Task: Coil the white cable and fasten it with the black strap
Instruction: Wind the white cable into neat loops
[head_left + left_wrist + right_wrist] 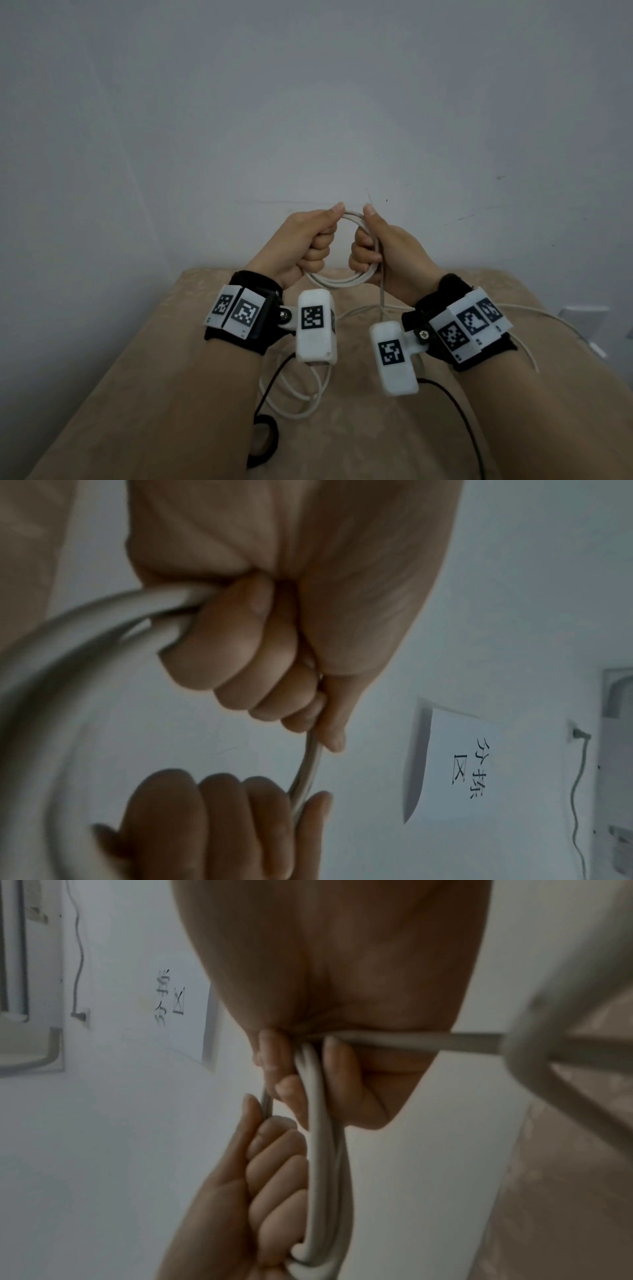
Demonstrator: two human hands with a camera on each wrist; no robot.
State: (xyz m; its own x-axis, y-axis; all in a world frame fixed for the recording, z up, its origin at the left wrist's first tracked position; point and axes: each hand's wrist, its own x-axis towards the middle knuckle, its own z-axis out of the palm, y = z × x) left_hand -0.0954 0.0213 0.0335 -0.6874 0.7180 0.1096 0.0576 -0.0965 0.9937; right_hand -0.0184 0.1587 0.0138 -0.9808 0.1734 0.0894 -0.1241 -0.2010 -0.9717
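Both hands hold a small coil of white cable up in front of the wall, above the beige table. My left hand grips the coil's left side, fingers curled round the strands. My right hand grips the right side, thumb on top, with the strands running through its fist. A loose length of cable hangs from the right hand down to the table, where more loops lie. The black strap lies curled on the table at the lower left.
A thin black cord runs over the table at lower right. More white cable trails off the table's right side. A paper sign hangs on the wall, next to a plugged-in wall socket.
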